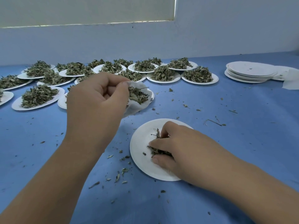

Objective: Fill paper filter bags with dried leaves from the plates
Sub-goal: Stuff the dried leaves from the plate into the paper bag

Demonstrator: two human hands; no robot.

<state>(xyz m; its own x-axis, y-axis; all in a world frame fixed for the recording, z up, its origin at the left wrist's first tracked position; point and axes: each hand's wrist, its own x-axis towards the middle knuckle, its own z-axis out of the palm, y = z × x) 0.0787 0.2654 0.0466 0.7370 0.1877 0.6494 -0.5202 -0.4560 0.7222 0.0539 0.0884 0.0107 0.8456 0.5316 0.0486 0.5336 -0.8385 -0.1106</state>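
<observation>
My left hand (95, 101) holds a white paper filter bag (139, 105) up above the table, pinching its rim so the mouth stays open; dried leaves show inside it. Lower right, my right hand (174, 147) lies on a nearly bare white paper plate (142, 160), fingers curled round a small clump of dried leaves (157, 151). Part of that clump is hidden under my fingers.
Several paper plates heaped with dried leaves (161, 73) stand in rows across the back left of the blue table (226, 143). A stack of bare plates (249, 71) and some white paper (291, 81) lie at the back right. Loose leaf bits are scattered around.
</observation>
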